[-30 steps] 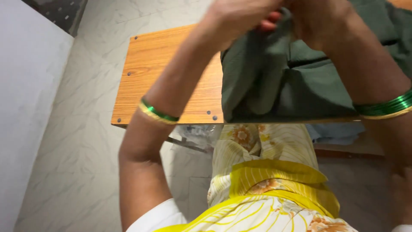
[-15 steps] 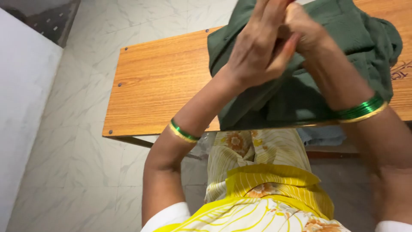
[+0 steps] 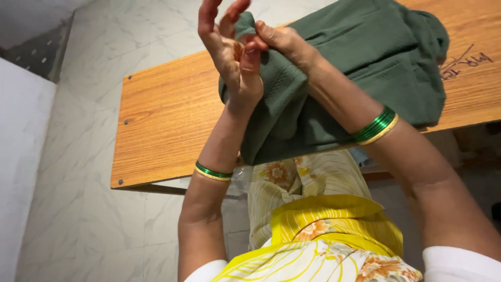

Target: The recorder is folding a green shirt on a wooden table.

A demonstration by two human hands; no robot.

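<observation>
My right hand (image 3: 279, 42) pinches a corner of the green cloth (image 3: 365, 68) at upper centre; my left hand (image 3: 229, 52) is spread wide beside it. The cloth lies on the desk (image 3: 167, 120). I'd keep that corner taut.

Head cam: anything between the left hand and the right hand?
A bunched corner of the green garment sits between the left hand and right hand; the right hand pinches it, seen in the head view.
</observation>
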